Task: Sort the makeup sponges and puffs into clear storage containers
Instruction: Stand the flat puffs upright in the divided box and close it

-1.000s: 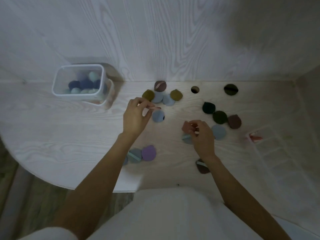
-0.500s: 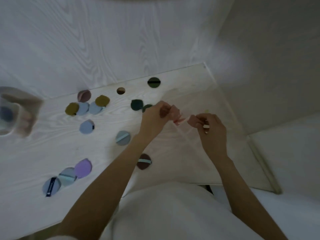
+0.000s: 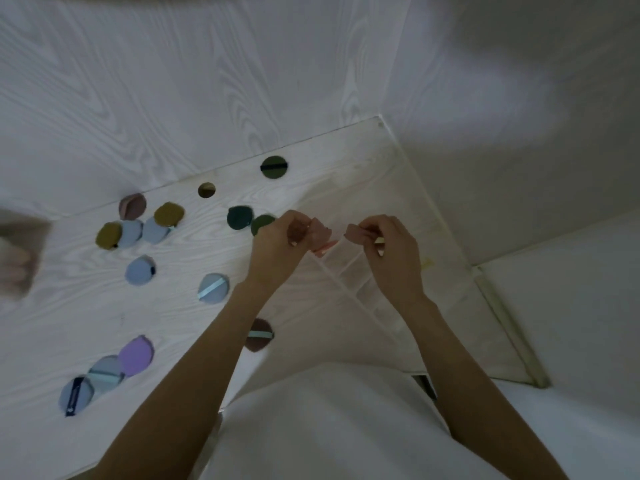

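My left hand (image 3: 280,242) pinches a pink puff (image 3: 320,233) above the near corner of a clear divided organizer (image 3: 349,285). My right hand (image 3: 389,252) pinches a second pink puff (image 3: 355,233) just to its right, over the same organizer. Another pink puff (image 3: 325,247) lies in a compartment below them. Loose round puffs are scattered on the table to the left: blue ones (image 3: 140,270) (image 3: 213,288), mustard ones (image 3: 169,214), a purple one (image 3: 136,355), dark green ones (image 3: 239,216) (image 3: 274,167) and a brown one (image 3: 258,336).
The pale wood table (image 3: 69,306) meets a wall at the back and a side panel on the right. A blurred clear container (image 3: 17,251) shows at the far left edge. A round cable hole (image 3: 206,190) is in the tabletop near the wall.
The view has swung right. Both hands moved from the loose puffs in the table's middle to over the clear organizer, each carrying a pink puff.
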Available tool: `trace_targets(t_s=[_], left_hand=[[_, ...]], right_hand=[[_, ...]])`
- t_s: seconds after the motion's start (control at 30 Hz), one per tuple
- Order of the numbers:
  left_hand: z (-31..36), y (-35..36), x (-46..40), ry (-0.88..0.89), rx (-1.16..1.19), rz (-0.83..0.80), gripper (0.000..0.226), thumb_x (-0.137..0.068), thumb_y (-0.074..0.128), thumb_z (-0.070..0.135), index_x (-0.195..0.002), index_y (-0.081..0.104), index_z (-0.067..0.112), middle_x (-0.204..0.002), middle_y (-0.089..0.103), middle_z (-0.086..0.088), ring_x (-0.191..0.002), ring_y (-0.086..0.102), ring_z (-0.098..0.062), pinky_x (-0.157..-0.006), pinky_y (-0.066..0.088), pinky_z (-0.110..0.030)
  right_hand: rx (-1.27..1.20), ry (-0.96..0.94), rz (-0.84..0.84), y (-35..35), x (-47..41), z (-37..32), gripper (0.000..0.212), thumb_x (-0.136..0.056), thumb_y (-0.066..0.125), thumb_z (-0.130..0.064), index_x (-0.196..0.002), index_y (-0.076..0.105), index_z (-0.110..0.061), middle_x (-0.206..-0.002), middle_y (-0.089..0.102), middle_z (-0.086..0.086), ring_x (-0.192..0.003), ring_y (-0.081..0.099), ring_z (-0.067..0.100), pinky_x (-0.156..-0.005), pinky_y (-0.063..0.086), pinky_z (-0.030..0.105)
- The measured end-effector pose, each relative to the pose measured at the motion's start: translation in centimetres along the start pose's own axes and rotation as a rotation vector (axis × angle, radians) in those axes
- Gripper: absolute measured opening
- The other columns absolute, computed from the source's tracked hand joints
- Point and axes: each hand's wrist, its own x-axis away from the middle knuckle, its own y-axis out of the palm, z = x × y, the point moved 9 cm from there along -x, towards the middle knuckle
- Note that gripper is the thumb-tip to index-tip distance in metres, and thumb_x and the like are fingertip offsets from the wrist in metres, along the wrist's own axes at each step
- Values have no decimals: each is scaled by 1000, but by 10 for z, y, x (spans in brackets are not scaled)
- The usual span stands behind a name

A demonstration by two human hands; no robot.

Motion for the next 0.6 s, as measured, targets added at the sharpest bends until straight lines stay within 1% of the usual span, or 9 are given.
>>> trace_targets(t_s=[0.03,0.1,0.13,0.2,0.27,0.33,0.43,0.53,0.6], left_hand=[[-2,-2,0,0,-26,3,15,-79,71,13,-92,64,11,-76,61,9,-66,54,7,-62,40,-1],[0,-2,-2,25,-65,10,14,-78,71,16,-89,65,10,-76,63,4,-65,56,-1,-62,42,-5],[4,0,-4,53,-70,12,14,-79,71,19,-88,66,10,-75,64,3,-65,56,-4,-62,42,-6],[13,9,-7,108,-90,9,17,-82,69,28,-84,66,11,-71,63,5,-62,57,-5,-59,43,-8],[19,23,-9,169,-148,-23,21,-85,66,33,-82,65,12,-71,66,3,-60,59,-8,-58,48,-17],[22,32,-8,245,-246,-38,20,-86,66,28,-85,64,9,-75,66,-4,-62,61,-15,-58,50,-26],[24,39,-9,360,-396,-46,14,-84,66,19,-90,61,7,-77,63,-8,-62,60,-24,-51,49,-31],[26,39,-8,406,-478,-40,20,-89,56,29,-102,59,15,-80,63,-4,-60,59,-20,-44,49,-33],[26,40,-7,437,-511,-67,23,-88,46,33,-101,58,18,-86,62,-4,-61,58,-19,-41,48,-31]], right_hand=[[-15,-3,-6,3,-1,-1,19,-83,58,2,-98,60,-9,-96,59,5,-81,56,12,-68,52,26],[-37,-15,-10,7,-3,-4,19,-83,58,2,-97,60,-9,-96,58,4,-82,55,10,-68,53,27],[-44,-17,-6,8,-3,-4,18,-82,58,3,-97,60,-9,-95,59,4,-82,55,10,-67,53,28],[-59,-15,7,7,-2,-5,18,-82,58,4,-96,61,-8,-94,59,4,-82,56,11,-67,53,28],[-60,-1,12,5,-1,-3,19,-81,58,5,-96,61,-7,-94,60,5,-82,56,11,-67,53,27],[-56,10,11,5,1,0,18,-82,58,3,-96,61,-8,-94,60,5,-82,56,11,-67,53,26],[-59,16,6,6,4,4,17,-82,58,2,-96,61,-9,-95,61,4,-82,56,10,-67,52,25],[-61,29,-5,8,6,9,18,-82,57,3,-96,61,-9,-96,61,5,-82,56,8,-68,52,24],[-61,34,-2,7,7,11,19,-82,57,3,-96,61,-10,-96,61,5,-81,55,7,-68,52,22]])
